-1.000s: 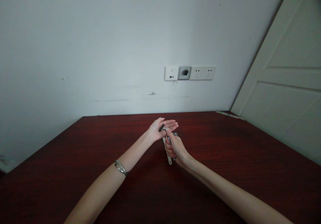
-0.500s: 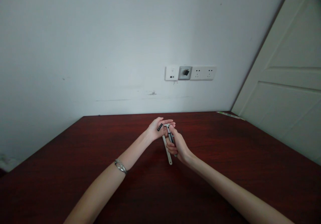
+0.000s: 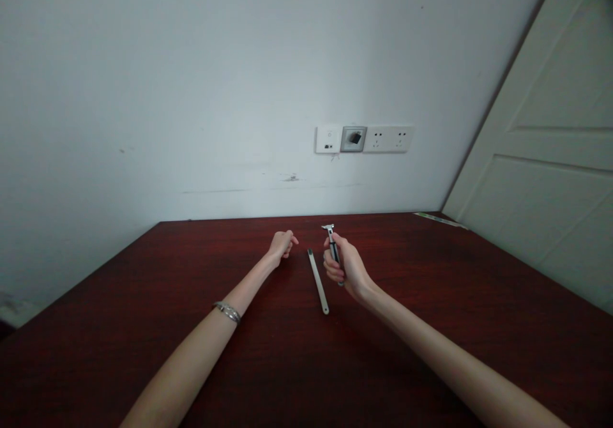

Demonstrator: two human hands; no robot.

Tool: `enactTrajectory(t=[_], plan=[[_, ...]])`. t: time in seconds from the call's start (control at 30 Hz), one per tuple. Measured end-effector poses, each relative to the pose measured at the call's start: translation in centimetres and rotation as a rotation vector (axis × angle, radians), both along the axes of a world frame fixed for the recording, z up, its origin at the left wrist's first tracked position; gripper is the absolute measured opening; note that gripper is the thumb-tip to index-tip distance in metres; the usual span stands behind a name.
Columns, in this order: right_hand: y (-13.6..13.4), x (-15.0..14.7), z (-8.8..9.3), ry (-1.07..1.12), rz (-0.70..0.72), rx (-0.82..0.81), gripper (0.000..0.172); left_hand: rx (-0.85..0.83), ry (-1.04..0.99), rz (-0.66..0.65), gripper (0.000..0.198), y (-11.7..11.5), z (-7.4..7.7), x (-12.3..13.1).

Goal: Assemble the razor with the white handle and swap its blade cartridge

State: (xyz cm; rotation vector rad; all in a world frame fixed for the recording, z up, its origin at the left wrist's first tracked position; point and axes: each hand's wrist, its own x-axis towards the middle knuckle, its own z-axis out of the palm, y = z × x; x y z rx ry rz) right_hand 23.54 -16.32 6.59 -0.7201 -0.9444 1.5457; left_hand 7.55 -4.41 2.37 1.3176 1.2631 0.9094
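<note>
My right hand (image 3: pixel 342 262) is wrapped round the dark and silver handle of a razor (image 3: pixel 334 249), its bare-looking T-shaped metal end pointing up and away from me. To the left, my left hand (image 3: pixel 283 245) is turned palm down with its fingers curled in, the index finger sticking out a little. The small black razor cartridge that lay in that palm a moment ago is out of sight, apparently inside the curled fingers. Between the hands, a long thin pale strip (image 3: pixel 318 282) with a dark far tip and a hole at its near end rests on the table.
The dark red wooden table (image 3: pixel 412 326) runs back to a pale wall (image 3: pixel 191 96). Sockets (image 3: pixel 387 140) and a grey switch plate (image 3: pixel 354 139) are set in the wall. A white panelled door (image 3: pixel 541 179) stands at the right, near a flat printed strip (image 3: pixel 440 220) at the table's edge.
My hands have parted. The left one has moved left, turned over and curled, hiding the black cartridge. The right one has shifted slightly right with the razor, and the pale strip shows fully.
</note>
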Motion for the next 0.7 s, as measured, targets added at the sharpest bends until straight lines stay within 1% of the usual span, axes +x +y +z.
enactTrajectory(t=[0.1, 0.2, 0.37, 0.53, 0.7], plan=[[0.1, -0.1, -0.1, -0.006, 0.001, -0.007, 0.029, 0.162, 0.206, 0.034, 0.032, 0.3, -0.5, -0.1], [0.1, -0.1, -0.2, -0.01, 0.003, -0.01, 0.028, 0.296, 0.396, 0.003, 0.039, 0.3, -0.8, 0.3], [0.1, -0.2, -0.4, -0.015, 0.013, -0.012, 0.029, 0.398, 0.628, -0.089, 0.037, -0.3, -1.6, 1.3], [0.1, -0.2, -0.5, -0.022, 0.019, -0.02, 0.029, 0.418, 0.733, -0.154, 0.033, -0.6, -2.0, 1.5], [0.0, -0.2, -0.3, -0.024, 0.021, -0.031, 0.029, 0.402, 0.723, -0.145, 0.034, -0.4, -2.1, 1.3]])
